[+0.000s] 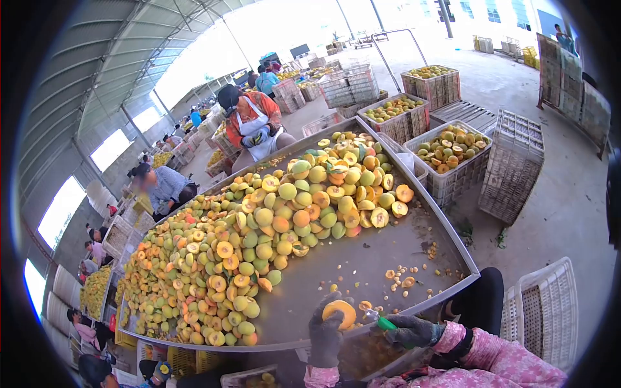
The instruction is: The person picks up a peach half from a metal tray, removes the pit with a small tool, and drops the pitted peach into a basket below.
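2 gloved hands work at the bench's (362, 258) near edge: my left hand (325, 334), fingers clamped on a halved peach (340, 313), my right hand (413, 330) gripping a green-handled tool (381, 320) beside it.

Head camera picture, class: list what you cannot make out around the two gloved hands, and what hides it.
- Tool tip in the right hand: too small, partly behind the fruit half.
- Left hand palm: turned away, covered by the fruit half.
- Container under the hands: blurred, cut by the bottom edge.
- Fruit pile far end: too small.
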A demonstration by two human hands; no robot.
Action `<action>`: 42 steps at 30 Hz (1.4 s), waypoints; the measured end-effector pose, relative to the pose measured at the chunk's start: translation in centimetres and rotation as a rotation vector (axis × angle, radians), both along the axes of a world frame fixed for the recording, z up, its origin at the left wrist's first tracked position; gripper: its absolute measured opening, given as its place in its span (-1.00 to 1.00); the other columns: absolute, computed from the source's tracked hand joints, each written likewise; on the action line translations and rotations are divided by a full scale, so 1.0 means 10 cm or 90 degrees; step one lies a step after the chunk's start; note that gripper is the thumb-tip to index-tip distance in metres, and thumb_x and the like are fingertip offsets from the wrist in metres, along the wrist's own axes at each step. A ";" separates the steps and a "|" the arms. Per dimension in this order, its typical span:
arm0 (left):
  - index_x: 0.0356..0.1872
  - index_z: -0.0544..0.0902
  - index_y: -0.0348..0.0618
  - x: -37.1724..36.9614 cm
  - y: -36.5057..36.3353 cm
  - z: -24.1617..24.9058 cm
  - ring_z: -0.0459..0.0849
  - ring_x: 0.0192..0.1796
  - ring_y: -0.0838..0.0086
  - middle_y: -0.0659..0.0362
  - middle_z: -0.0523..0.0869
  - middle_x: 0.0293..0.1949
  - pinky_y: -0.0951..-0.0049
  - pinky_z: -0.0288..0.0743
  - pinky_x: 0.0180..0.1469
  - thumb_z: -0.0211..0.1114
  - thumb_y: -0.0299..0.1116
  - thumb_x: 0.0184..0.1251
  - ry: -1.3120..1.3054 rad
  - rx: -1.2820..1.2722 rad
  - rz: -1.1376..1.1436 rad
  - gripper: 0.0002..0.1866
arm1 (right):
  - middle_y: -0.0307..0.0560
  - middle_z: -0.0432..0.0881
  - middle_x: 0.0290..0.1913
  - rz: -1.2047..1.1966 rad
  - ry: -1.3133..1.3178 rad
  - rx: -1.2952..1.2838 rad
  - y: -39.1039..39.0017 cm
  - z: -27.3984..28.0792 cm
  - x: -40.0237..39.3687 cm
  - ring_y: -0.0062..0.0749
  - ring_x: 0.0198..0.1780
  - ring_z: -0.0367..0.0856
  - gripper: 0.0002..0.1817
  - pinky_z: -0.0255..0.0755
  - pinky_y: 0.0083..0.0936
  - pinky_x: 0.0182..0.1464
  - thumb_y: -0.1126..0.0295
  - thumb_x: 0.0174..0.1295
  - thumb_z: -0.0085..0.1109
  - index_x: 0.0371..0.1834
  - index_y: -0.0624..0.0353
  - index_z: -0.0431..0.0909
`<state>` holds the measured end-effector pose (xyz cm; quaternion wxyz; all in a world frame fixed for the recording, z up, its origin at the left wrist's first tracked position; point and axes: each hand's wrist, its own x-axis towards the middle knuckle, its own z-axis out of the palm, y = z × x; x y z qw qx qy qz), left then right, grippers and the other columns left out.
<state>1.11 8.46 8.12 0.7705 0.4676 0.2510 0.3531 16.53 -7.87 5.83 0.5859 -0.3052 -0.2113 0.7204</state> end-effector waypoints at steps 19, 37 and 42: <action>0.06 0.43 -0.30 -0.06 -0.71 -0.01 0.50 0.06 0.04 -0.17 0.50 0.04 0.06 0.39 0.16 0.04 -0.02 0.30 -0.136 -0.217 0.132 -0.47 | -0.01 0.47 0.10 -0.024 -0.851 0.279 0.12 0.06 -0.27 -0.41 0.04 0.51 -0.46 0.41 -0.52 0.05 0.46 0.26 0.02 0.32 0.27 0.18; -0.18 0.54 -0.39 -0.17 -0.73 0.03 0.65 -0.13 0.19 -0.12 0.63 -0.17 0.27 0.55 0.01 -0.19 -0.18 0.46 -0.031 -0.111 0.100 -0.55 | 0.14 0.35 0.19 0.133 -1.972 0.508 0.21 -0.51 -0.38 -0.19 0.22 0.40 -0.50 0.33 -0.25 0.23 0.36 0.36 -0.30 0.31 0.42 0.07; -0.17 0.56 -0.34 -0.41 -0.49 -0.52 0.68 -0.20 0.30 -0.01 0.68 -0.18 0.38 0.55 -0.04 0.01 -0.32 0.37 0.282 0.467 0.095 -0.73 | 0.12 0.45 0.08 0.447 -1.210 0.120 0.19 0.11 -0.40 -0.25 0.11 0.50 -0.49 0.37 -0.22 0.15 0.34 0.35 -0.31 0.31 0.41 0.05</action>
